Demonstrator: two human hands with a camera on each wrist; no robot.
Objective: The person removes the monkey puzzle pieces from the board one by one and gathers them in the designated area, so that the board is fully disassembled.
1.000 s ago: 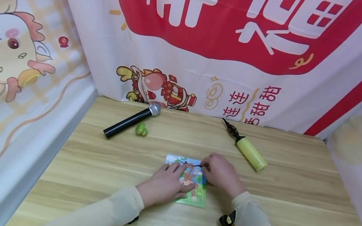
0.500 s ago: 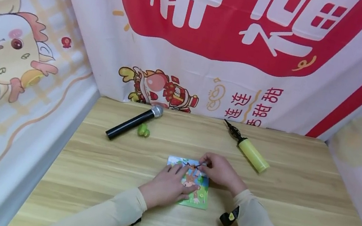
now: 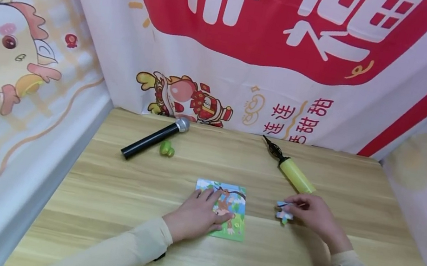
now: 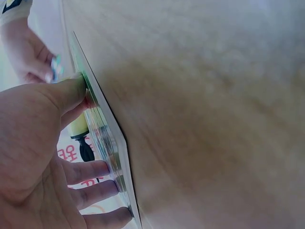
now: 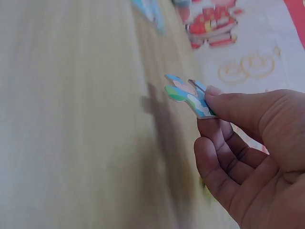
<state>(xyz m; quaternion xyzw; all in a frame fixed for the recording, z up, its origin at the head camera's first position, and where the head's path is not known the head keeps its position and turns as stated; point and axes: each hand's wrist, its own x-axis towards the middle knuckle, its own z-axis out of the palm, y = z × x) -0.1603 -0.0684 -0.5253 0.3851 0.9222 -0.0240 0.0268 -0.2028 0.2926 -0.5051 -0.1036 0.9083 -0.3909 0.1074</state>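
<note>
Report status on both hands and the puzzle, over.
Left hand spread on puzzle board, partly covering it. Right hand pinching puzzle piece, right of board. Yellow pump just beyond right hand, not between piece and board.

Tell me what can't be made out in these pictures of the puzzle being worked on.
Head: part of the puzzle board is covered by the left hand.
Head: large white characters are cut off by the top edge.
Left wrist: the puzzle board's picture is unreadable, seen nearly edge-on.
Right wrist: the puzzle piece is partly hidden by the right hand.
</note>
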